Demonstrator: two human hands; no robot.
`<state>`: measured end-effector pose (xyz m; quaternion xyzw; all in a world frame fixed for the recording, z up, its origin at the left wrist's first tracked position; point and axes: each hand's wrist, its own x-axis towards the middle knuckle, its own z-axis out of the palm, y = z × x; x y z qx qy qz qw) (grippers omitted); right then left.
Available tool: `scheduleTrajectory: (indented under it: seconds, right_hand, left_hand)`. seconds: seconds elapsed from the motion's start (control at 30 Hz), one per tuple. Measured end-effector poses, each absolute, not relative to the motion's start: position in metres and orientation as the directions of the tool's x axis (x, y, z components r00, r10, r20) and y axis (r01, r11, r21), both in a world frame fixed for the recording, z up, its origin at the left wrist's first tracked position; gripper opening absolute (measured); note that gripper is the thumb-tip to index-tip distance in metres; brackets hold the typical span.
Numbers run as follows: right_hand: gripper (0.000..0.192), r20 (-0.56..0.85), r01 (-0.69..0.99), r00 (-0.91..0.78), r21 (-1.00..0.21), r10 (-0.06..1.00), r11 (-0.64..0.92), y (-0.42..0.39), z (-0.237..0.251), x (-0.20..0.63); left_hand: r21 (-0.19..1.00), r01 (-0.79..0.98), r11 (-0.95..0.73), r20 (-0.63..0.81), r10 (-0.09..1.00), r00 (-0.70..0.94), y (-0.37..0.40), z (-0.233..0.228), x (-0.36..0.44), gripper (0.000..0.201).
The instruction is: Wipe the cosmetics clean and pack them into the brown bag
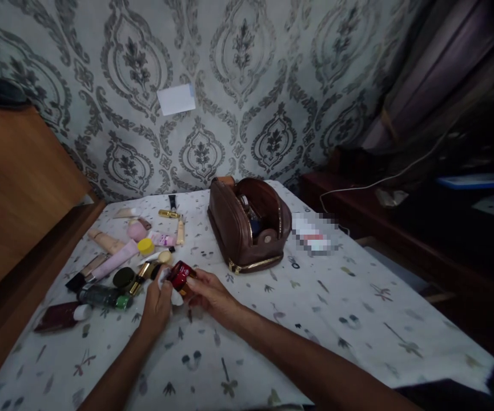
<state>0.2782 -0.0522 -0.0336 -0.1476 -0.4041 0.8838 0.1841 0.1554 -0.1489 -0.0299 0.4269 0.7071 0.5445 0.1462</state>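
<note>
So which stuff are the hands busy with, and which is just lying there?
In hand:
left hand with a white cloth
right hand on the red jar

Lying about:
brown bag, unzipped
pink tube
yellow cap
green bottle
gold lipstick
dark red tube

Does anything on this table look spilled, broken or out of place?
Nothing looks spilled or broken. The cosmetics lie scattered loose left of the open brown pouch, and both hands hold a small red jar.

Pouch at twelve o'clock on the table. Tubes at ten o'clock, left of the pouch. Jar between hands, before the pouch.
</note>
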Motion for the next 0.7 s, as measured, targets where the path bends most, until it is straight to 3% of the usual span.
scheduleTrajectory:
  seconds: [0.2, 0.47, 0.7]
  right_hand:
    - [0.055, -0.104, -0.186, -0.906, -0.775, 0.411, -0.604, -0.052, -0.036, 0.278]
    - [0.056, -0.088, -0.243, -0.879, -0.764, 0.469, -0.598, -0.05, -0.039, 0.276]
    - [0.057, 0.004, -0.266, -0.808, -0.894, 0.589, -0.359, -0.05, -0.046, 0.272]
  left_hand:
    - [0.92, 0.39, 0.04, 0.224, 0.764, -0.605, -0.146, -0.028, 0.154, 0.054]
    - [0.934, 0.352, 0.066, 0.141, 0.836, -0.53, -0.143, -0.039, 0.156, 0.057]
    - [0.944, 0.299, 0.137, 0.043, 0.85, -0.525, -0.148, -0.041, 0.154, 0.058]
